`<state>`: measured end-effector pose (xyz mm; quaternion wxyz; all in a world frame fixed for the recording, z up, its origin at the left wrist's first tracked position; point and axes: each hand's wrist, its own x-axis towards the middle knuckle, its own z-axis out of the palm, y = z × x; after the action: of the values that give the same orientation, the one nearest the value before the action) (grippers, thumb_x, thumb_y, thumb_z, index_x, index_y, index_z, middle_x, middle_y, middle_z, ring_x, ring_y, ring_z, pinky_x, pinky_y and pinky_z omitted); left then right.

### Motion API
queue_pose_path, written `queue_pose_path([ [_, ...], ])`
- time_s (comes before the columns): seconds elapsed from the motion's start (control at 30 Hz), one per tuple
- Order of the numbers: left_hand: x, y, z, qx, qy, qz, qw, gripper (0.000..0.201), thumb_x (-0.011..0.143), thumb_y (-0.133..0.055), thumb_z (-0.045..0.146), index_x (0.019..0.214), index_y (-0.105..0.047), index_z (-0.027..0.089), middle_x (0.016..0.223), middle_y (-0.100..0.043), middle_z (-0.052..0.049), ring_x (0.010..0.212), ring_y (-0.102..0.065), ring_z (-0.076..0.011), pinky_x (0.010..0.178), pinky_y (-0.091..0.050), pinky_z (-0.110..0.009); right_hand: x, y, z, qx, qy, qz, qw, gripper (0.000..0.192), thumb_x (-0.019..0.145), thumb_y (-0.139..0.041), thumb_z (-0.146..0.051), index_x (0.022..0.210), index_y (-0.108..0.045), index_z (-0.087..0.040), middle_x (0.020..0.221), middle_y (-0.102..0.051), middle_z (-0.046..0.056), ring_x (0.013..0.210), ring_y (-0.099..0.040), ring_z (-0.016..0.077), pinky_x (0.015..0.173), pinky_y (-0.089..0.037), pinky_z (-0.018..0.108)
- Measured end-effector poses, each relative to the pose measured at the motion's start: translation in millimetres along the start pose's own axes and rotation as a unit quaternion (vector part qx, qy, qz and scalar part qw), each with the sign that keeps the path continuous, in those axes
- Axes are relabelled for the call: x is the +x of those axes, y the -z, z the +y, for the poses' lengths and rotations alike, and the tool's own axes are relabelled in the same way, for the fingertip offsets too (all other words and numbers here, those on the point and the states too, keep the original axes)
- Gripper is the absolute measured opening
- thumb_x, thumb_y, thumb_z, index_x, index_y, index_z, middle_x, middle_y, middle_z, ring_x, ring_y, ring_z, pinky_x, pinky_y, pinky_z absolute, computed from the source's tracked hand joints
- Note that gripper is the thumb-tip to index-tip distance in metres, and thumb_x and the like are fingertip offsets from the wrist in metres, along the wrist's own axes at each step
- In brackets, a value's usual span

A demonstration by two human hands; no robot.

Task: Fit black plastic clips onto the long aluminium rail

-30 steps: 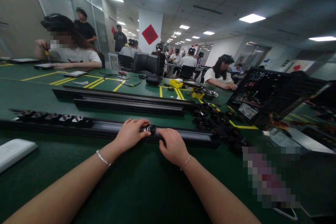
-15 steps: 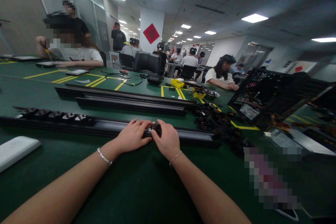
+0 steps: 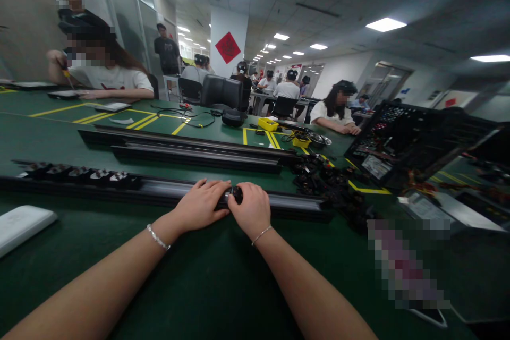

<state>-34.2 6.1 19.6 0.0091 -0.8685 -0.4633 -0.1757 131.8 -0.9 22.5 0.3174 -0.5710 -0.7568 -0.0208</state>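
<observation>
Fingers of the left hand (image 3: 204, 203) lie flat and together on the long black rail (image 3: 167, 191) along the near edge of the green table (image 3: 223, 287), while the right hand (image 3: 250, 208) curls shut over a small black clip (image 3: 236, 193) seated on that rail between the two hands. Pressed askew, the clip could jam in the rail's slot or pinch a fingertip. More rails (image 3: 191, 150) lie mid-table, loose clips (image 3: 326, 180) toward the right edge, and other seated people work in the bright office beyond.
</observation>
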Motion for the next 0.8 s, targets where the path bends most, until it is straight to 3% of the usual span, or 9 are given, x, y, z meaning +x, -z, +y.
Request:
queue_pose_path([
  [0.8,2,1.5,1,0.043,-0.009,0.009,0.999,0.051,0.079,-0.051,0.048,0.125,-0.042,0.028,0.130,-0.052,-0.004,0.119,-0.045,-0.0224,0.101,-0.028,-0.043,2,12,15,-0.056,-0.059,-0.017,0.997,0.014,0.074,-0.052,-0.030,0.083,-0.052,-0.020,0.084,-0.061,0.004,0.085,-0.053,0.0195,0.077,-0.035,0.030],
])
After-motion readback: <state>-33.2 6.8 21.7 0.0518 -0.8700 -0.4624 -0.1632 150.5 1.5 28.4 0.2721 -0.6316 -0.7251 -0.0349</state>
